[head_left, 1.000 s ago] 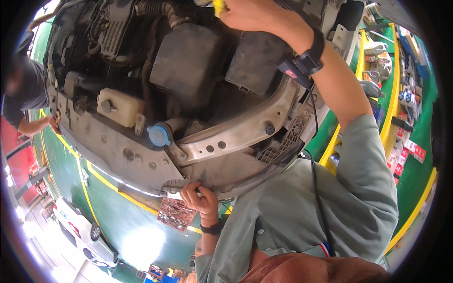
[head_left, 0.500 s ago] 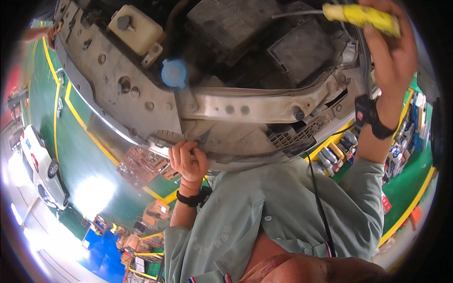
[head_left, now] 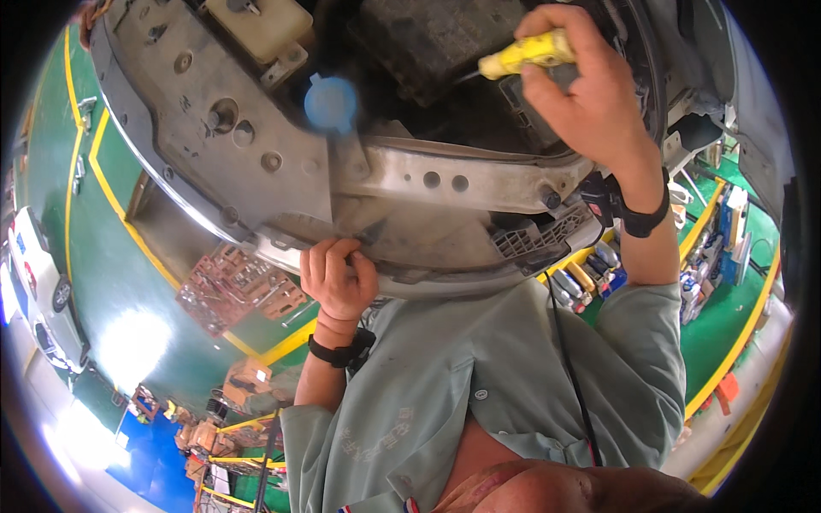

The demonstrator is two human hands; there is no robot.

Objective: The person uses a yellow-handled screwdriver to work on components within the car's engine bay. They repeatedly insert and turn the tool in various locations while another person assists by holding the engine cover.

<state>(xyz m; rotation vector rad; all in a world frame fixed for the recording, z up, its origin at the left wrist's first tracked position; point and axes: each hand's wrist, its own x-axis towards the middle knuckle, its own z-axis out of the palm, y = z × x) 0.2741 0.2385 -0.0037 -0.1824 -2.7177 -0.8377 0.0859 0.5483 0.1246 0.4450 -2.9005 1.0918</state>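
In front of me lies a car's open engine bay. My right hand [head_left: 590, 103] is closed round the yellow handle of a screwdriver [head_left: 528, 55]. Its thin shaft points left over the dark engine parts; the tip is hard to make out. My left hand [head_left: 338, 280] curls its fingers at the front bumper edge [head_left: 428, 282], closed against it, below a grey plastic cover panel [head_left: 282, 184]. Between the hands runs the metal front crossmember [head_left: 496, 181]. A blue round cap [head_left: 331, 104] stands behind the panel.
A pale fluid reservoir [head_left: 261, 27] sits at the back left of the bay. On the green floor to the left lies an open tool case [head_left: 239, 286]. A white car [head_left: 43, 286] stands farther left. Racks with parts [head_left: 590, 274] are at the right.
My right hand has moved left and inward with the screwdriver, lower over the engine bay. The left hand stays at the bumper edge. The whole view has shifted slightly.
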